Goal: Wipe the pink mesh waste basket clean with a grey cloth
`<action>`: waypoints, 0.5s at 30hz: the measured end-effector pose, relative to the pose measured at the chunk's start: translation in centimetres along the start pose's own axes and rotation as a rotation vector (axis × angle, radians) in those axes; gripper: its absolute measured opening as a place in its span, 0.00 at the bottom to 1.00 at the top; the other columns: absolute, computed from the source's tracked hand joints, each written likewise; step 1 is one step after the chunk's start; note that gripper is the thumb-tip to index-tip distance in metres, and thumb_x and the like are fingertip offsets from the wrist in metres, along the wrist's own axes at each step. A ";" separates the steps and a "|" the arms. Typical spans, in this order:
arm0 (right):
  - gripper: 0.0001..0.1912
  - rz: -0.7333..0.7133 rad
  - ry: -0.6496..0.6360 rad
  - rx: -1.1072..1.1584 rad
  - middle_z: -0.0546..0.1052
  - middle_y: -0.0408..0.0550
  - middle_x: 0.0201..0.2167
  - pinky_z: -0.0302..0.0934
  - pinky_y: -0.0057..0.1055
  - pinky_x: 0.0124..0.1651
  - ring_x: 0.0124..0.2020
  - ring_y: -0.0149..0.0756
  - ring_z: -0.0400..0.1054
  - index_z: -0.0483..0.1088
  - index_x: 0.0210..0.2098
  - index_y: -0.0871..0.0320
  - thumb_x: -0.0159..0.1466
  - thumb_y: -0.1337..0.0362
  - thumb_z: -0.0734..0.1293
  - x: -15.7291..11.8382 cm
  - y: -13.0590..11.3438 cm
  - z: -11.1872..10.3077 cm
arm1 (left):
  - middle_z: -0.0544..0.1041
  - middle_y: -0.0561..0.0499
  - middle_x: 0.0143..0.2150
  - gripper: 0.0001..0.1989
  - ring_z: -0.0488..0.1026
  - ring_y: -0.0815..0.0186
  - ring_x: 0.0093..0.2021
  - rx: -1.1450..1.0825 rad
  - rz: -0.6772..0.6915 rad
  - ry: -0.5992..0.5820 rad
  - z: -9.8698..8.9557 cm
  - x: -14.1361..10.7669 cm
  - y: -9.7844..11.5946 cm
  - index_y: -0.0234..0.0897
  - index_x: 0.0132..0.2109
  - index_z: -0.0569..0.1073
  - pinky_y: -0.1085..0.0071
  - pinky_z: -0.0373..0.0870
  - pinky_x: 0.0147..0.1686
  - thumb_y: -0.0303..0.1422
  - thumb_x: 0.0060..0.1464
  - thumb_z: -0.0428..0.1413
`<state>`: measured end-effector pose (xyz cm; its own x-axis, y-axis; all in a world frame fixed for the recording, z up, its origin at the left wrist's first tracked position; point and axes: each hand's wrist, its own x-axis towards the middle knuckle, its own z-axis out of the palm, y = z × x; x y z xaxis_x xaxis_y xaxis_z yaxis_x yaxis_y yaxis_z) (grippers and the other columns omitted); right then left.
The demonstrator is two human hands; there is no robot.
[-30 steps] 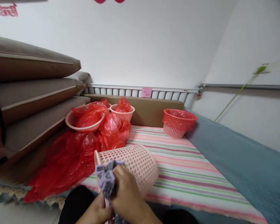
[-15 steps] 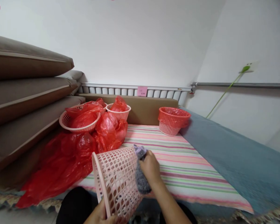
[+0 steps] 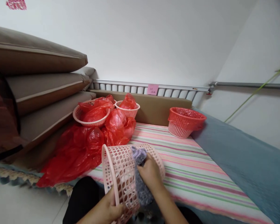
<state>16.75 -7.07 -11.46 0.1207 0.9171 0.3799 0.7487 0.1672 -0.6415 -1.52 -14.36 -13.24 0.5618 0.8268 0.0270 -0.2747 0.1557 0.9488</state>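
A pink plastic basket [image 3: 123,161] with a perforated wall lies on its side in front of me, its mouth facing left. My left hand [image 3: 113,205] grips its rim at the lower left, thumb outside the wall. In my right hand [image 3: 150,171] is a fuzzy grey cloth [image 3: 142,186] with a lilac end, pressed against the outside of the basket's wall. The fingers of my right hand are closed round the cloth. Behind the basket, thin red plastic bags [image 3: 84,149] lie in a crumpled heap.
Pink baskets [image 3: 91,123] with red bags in them stand at the back left. A red-lined basket [image 3: 185,121] stands at the right on the striped sheet [image 3: 200,177]. Stacked cushions [image 3: 49,90] rise at the left. A radiator [image 3: 130,88] runs along the wall.
My right hand and the cloth have moved along the basket's wall toward its mouth, uncovering its base end. The view has turned left, so the surroundings sit farther right.
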 end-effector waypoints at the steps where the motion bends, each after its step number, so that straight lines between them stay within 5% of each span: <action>1: 0.15 -0.045 -0.038 0.078 0.74 0.48 0.41 0.59 0.31 0.47 0.44 0.40 0.67 0.71 0.40 0.56 0.52 0.69 0.65 -0.6 -1.3 0.4 | 0.76 0.43 0.48 0.39 0.71 0.53 0.49 -0.002 -0.018 0.015 -0.1 0.0 0.0 0.39 0.62 0.62 0.58 0.63 0.53 0.46 0.44 0.63; 4: 0.16 -0.197 -0.157 0.251 0.73 0.45 0.39 0.59 0.29 0.45 0.42 0.37 0.67 0.69 0.39 0.55 0.51 0.73 0.64 -2.3 -5.0 0.8 | 0.77 0.43 0.44 0.41 0.73 0.55 0.41 0.031 -0.078 0.075 -0.3 -0.2 0.0 0.35 0.60 0.65 0.61 0.68 0.45 0.47 0.41 0.65; 7: 0.11 -0.334 -0.230 0.247 0.71 0.43 0.34 0.57 0.28 0.37 0.37 0.35 0.65 0.66 0.30 0.55 0.48 0.74 0.63 -3.5 -7.5 0.7 | 0.78 0.45 0.42 0.32 0.72 0.56 0.42 0.092 -0.094 0.167 -0.5 -0.5 -0.4 0.34 0.51 0.72 0.63 0.67 0.48 0.41 0.38 0.68; 12: 0.10 -0.358 -0.171 0.172 0.69 0.42 0.33 0.53 0.29 0.35 0.36 0.34 0.62 0.63 0.28 0.55 0.47 0.74 0.63 -4.6 -7.7 1.0 | 0.77 0.45 0.47 0.27 0.69 0.53 0.52 0.091 -0.096 0.211 -0.7 -0.6 -1.1 0.35 0.49 0.73 0.63 0.64 0.54 0.34 0.38 0.68; 15: 0.10 -0.328 -0.104 0.096 0.69 0.44 0.34 0.54 0.30 0.37 0.38 0.36 0.62 0.66 0.30 0.55 0.49 0.74 0.63 -4.3 -6.6 1.1 | 0.75 0.43 0.52 0.29 0.65 0.50 0.57 0.116 -0.078 0.165 -1.1 -0.5 -1.9 0.35 0.50 0.73 0.61 0.61 0.57 0.39 0.40 0.67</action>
<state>10.55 -11.71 -9.60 -0.1866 0.8402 0.5092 0.6714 0.4875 -0.5582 -2.11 -14.47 -15.41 0.4394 0.8937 -0.0908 -0.1383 0.1671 0.9762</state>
